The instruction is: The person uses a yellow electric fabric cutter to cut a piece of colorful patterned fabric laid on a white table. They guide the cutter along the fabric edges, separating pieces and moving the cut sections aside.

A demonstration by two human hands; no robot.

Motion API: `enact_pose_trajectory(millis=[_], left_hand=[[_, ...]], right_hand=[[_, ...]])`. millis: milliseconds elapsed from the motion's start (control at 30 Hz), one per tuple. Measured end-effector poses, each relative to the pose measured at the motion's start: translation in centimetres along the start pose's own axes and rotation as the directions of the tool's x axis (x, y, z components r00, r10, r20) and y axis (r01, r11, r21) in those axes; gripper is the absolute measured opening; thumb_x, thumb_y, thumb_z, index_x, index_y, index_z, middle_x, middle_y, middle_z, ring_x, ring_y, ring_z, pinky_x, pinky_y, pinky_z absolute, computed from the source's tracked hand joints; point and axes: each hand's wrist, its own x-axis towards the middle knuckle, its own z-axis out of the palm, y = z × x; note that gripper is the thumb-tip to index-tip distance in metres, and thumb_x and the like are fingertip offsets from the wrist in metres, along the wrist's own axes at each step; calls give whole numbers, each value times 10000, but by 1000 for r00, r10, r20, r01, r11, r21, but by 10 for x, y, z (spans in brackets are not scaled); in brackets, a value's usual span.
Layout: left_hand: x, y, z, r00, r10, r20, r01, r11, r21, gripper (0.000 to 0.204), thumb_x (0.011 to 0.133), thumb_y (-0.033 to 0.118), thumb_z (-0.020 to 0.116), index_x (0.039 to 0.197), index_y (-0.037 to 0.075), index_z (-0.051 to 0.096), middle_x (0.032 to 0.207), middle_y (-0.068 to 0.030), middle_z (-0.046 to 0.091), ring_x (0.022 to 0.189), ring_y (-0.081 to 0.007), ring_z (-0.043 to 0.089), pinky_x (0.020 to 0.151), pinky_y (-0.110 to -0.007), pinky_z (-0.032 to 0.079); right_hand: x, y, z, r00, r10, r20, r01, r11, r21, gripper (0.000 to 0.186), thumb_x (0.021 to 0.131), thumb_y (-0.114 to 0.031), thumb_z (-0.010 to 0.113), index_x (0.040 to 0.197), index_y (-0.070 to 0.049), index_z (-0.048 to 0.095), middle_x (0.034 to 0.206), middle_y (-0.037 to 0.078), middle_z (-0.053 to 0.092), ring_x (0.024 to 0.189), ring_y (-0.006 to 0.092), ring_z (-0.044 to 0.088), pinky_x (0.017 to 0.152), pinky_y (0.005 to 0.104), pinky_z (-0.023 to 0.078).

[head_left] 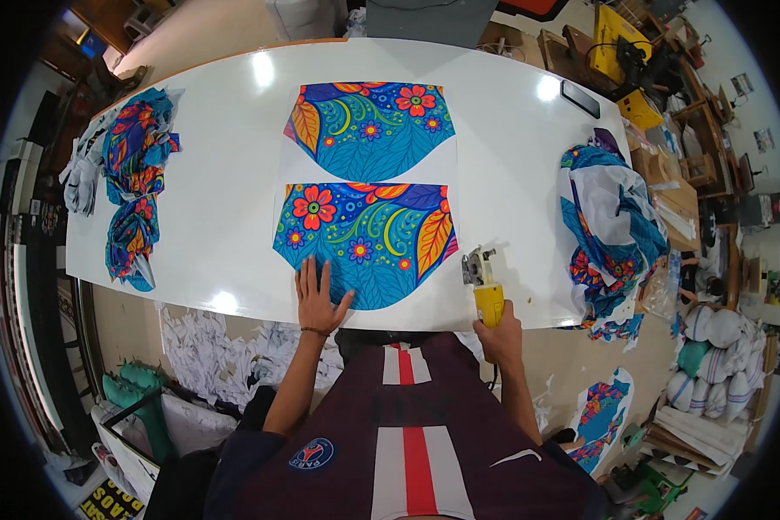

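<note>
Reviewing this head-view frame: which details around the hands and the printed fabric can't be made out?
- Cutter blade: too small to tell whether it touches the sheet.
- Right hand fingers: wrapped behind the yellow handle.
- Printed panel: part of its lower edge lies under the left hand.
- Fabric pile at right: folds hide the piece count.
</note>
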Motion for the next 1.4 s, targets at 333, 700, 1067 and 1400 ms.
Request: enact_pose_trajectory(millis=[333, 700, 1067, 1400], left_hand=[[2, 1, -1, 998, 0, -63, -1, 1000, -16, 800, 905, 420, 776, 1538, 24, 487, 1645, -291, 344, 1538, -473, 303, 1247, -609, 249], [2, 3, -3, 997, -15, -72, 14, 1000, -20, 762, 904, 445, 772, 1492, 19, 539, 1627, -282, 375, 1532, -458, 318, 1250, -603, 242], [2, 1, -1, 995, -17, -96, 15, 999, -29, 749, 897, 453, 780, 1470, 23, 563, 1611, -272, 403, 1520, -448, 346, 1243, -604, 260], [3, 0, 0, 994, -22, -104, 18, 999, -39, 747, 905, 457, 775, 1469, 17, 562, 1610, -275, 402, 1521, -452, 344, 1241, -601, 267]], right_hand=[[20, -30, -5, 998, 45, 42, -36, 978, -204, 546, 792, -272, 795, 1199, -50, 507, 1006, 278, 735, 940, 491, 714, 812, 555, 572], [35, -39, -4, 998, 42, 50, -31, 979, -201, 552, 779, -282, 772, 1198, -80, 476, 999, 274, 722, 952, 507, 704, 820, 583, 561], [72, -55, -1, 999, -35, 25, 40, 971, -237, 558, 757, -285, 793, 1173, -61, 497, 992, 275, 725, 951, 502, 713, 825, 571, 575], [114, -89, -3, 998, -57, 30, 63, 964, -258, 589, 741, -305, 809, 1179, -56, 504, 1056, 267, 717, 994, 487, 714, 847, 562, 586]])
